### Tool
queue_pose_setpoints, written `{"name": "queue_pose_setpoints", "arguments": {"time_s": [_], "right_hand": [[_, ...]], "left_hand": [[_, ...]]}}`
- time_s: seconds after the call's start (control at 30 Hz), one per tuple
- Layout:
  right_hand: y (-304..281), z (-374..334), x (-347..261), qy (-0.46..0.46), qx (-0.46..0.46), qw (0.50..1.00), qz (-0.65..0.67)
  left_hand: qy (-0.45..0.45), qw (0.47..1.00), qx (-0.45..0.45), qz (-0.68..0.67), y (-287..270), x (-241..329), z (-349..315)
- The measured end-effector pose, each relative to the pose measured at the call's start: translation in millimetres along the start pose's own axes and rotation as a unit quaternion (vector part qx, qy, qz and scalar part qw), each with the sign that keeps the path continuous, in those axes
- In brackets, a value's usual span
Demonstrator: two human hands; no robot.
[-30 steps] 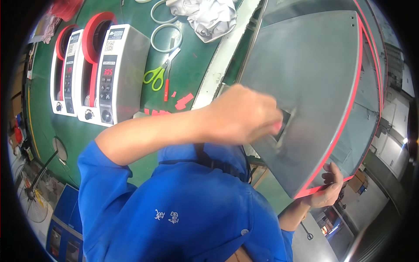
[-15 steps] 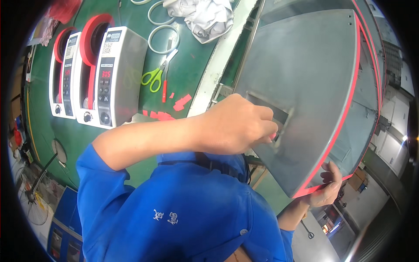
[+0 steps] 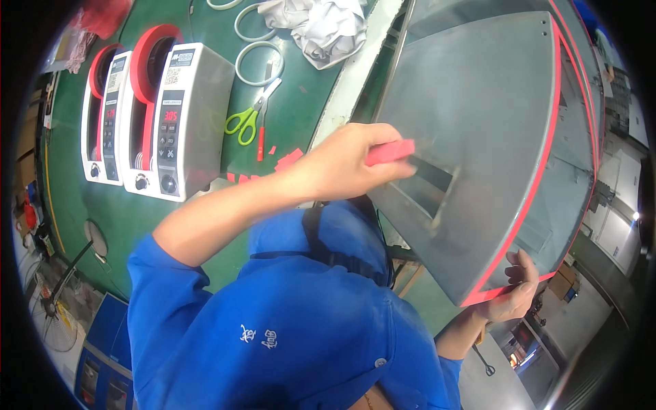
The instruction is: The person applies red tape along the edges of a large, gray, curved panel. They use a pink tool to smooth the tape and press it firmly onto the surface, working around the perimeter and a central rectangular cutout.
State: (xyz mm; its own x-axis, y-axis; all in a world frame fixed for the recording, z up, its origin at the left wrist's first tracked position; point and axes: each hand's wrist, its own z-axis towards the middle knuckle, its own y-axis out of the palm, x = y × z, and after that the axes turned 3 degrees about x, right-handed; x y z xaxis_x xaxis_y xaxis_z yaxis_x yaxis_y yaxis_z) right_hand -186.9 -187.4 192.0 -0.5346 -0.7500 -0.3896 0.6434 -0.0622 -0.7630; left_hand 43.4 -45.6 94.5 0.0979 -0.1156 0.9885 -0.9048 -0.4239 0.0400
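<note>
My left hand point(image 3: 359, 158) is closed around a small flat red block point(image 3: 391, 152). It is above the near side of a large grey metal panel point(image 3: 471, 123), beside a rectangular cutout point(image 3: 432, 188). Red tape point(image 3: 523, 212) runs along the panel's curved right edge and lower corner. At that corner my right hand point(image 3: 511, 297) is wrapped round the taped edge, its fingers bent upward. Whether the block touches the panel cannot be made out.
Two white tape dispensers point(image 3: 191, 123) with red rolls stand on the green table point(image 3: 273, 130). Nearby lie green-handled scissors point(image 3: 242, 125), a red-handled tool point(image 3: 261, 142), red tape scraps point(image 3: 288, 160), pale rings point(image 3: 260, 63) and grey cloth point(image 3: 321, 31).
My left hand has moved up and left from the cutout, and the red block, mostly hidden before, now shows. My right hand stays at the corner.
</note>
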Motion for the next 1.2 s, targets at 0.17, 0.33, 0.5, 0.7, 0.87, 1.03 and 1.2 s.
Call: {"name": "queue_pose_setpoints", "arguments": {"time_s": [0.17,0.33,0.5,0.7,0.87,1.03,1.2], "right_hand": [[-2.0,-0.5,3.8,-0.005,-0.007,1.000,0.017],[-1.6,-1.2,3.1,-0.006,-0.001,1.000,0.027],[1.4,1.0,2.2,-0.022,0.016,0.998,0.049],[4.4,5.2,0.8,-0.057,0.040,0.996,0.062],[6.8,7.4,0.9,-0.092,0.066,0.991,0.074],[6.3,6.5,3.0,-0.136,0.079,0.984,0.081],[0.3,5.4,10.6,-0.185,0.100,0.975,0.067]], "left_hand": [[-0.086,0.944,-0.074,-0.311,27.6,26.9,-2.0],[-0.190,0.869,-0.036,-0.455,21.1,44.2,-4.7],[-0.203,0.875,-0.009,-0.438,18.2,49.2,-2.1],[-0.208,0.876,0.024,-0.434,28.5,49.0,-0.2],[-0.200,0.887,0.047,-0.413,40.3,55.3,-8.5],[-0.156,0.907,0.046,-0.388,42.3,51.5,-19.0],[-0.088,0.937,0.114,-0.317,46.4,55.6,-35.0]]}}
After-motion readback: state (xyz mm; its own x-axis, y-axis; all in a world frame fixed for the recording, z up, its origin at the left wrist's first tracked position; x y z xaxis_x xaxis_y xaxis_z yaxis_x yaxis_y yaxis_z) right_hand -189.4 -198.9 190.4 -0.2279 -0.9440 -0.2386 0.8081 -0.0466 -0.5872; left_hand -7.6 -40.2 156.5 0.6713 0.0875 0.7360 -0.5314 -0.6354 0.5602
